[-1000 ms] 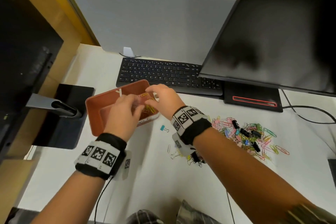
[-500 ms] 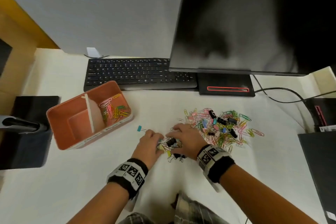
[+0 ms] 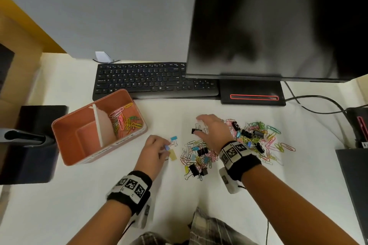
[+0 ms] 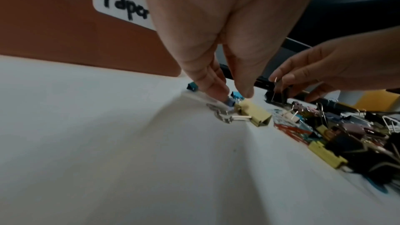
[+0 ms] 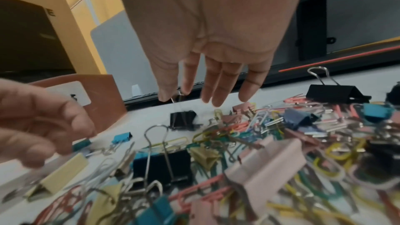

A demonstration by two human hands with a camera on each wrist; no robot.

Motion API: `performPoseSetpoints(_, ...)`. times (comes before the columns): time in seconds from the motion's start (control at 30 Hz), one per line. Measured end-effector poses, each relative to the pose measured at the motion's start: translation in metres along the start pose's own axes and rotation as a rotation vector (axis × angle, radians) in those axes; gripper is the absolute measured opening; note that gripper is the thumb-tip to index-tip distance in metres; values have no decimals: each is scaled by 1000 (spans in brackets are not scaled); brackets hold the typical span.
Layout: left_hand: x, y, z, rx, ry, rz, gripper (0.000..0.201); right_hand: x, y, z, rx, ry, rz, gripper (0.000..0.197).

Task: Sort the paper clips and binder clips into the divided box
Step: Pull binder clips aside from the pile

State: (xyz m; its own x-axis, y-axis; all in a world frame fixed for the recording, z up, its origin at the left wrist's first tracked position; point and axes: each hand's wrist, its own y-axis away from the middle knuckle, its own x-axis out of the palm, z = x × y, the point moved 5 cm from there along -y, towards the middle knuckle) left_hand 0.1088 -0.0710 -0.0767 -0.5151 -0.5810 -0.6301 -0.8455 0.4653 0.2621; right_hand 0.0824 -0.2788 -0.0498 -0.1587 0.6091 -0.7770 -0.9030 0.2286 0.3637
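Head view: left hand (image 3: 152,154) pinches a small blue binder clip (image 3: 166,147) on the table (image 3: 79,195), beside the divided box (image 3: 83,157). Right hand (image 3: 213,132) pinches the wire handle of a black binder clip (image 3: 194,131). Paper clips (image 3: 124,120) lie in the box's right compartment.

a white label (image 4: 123,4) on the orange outer wall of the divided box (image 4: 65,37) reads "paper" in black handwriting before the left hand (image 4: 207,28) cuts it off, while a second label beside it is too cropped to read.
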Motion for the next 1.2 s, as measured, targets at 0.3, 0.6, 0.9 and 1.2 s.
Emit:
performPoseSetpoints(0.3, -3, 23, 26, -136, -94, -37, 26, 43, 8, 24, -177, 180, 250, 41)
performPoseSetpoints(0.6, 6, 10, 22, -96, -132, 36, 20, 48, 11, 17, -123, 165, 315, 20)
performPoseSetpoints(0.9, -22, 13, 2, -2, 27, -51, 21, 1, 22, -7, -6, -229, 121, 3)
performPoseSetpoints(1.2, 37, 14, -34, 175, -283, 320, 42, -9, 29, -7, -75, -111, 136, 20)
